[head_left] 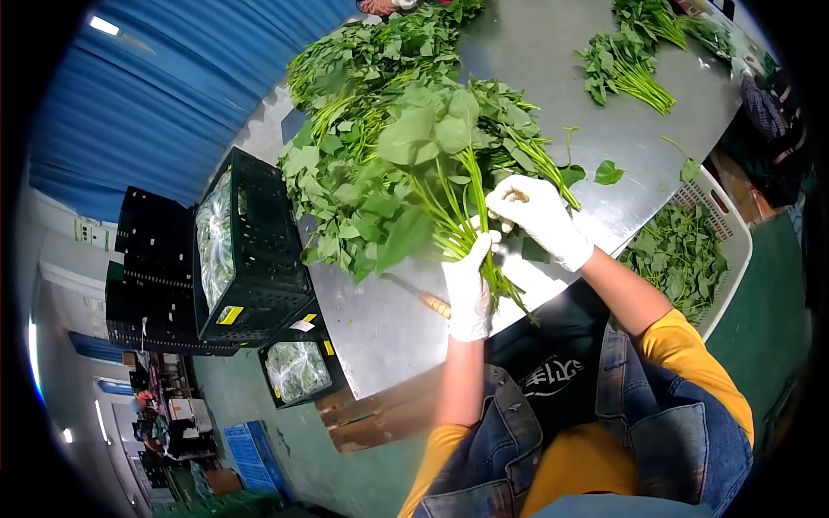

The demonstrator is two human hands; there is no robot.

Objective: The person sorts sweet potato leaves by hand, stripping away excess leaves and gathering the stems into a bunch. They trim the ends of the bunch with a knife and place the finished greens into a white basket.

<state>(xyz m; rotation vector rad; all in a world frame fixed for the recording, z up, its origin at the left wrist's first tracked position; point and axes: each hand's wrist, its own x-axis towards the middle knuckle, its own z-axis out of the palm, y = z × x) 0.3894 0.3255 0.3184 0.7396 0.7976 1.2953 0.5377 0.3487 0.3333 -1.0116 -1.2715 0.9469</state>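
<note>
My left hand (469,289), in a white glove, is closed around the stems of a bunch of leafy greens (458,203). The bunch is tilted, its leaves pointing away from me and its cut ends hanging below the fist near the table's front edge. Beside the stems, on the right, my gloved right hand (537,216) has its fingers curled into a pinch; whatever they may hold is too small to make out. Behind both hands lies a big pile of the same greens (363,129). A wooden handle (434,304) rests on the metal table, next to my left wrist.
The metal table (371,337) also carries tied-looking bunches (635,69) at the back right and a loose leaf (608,173). A white basket (732,250) of leaves stands at right. Dark crates (259,250) with bagged greens stand left. A co-worker's sleeve (764,108) shows far right.
</note>
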